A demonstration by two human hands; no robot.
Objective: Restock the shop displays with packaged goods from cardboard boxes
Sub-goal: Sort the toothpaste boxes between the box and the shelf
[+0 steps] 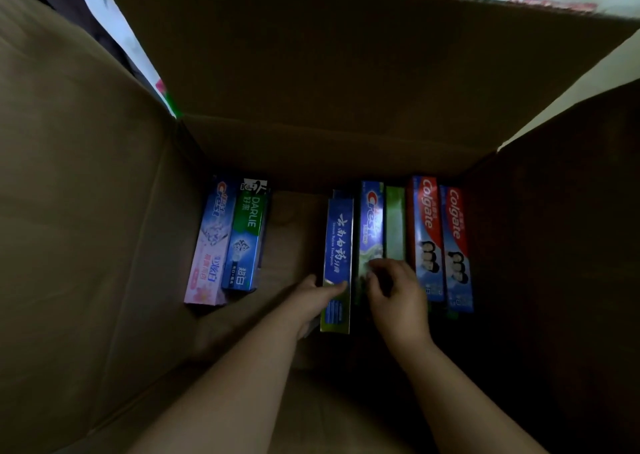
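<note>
Left hand (pixel 313 299) grips blue Yunnan Baiyao toothpaste box (pixel 337 263); right hand (pixel 398 289), fingers curled, pinches Crest box (pixel 371 226) beside Colgate boxes (pixel 429 235) inside cardboard box (pixel 311 148).

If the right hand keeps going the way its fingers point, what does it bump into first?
The right hand points up and left at the blue Crest box. Its fingertips already look to be on that box, so it meets that first, though depth is hard to judge.

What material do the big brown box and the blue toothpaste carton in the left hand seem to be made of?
Big brown box: corrugated cardboard, matte; fluting shows along its torn top edge.
Blue toothpaste carton, gripped by the left hand: probably thin printed paperboard; sharp folded edges and a slight sheen, though the light is dim.
</note>
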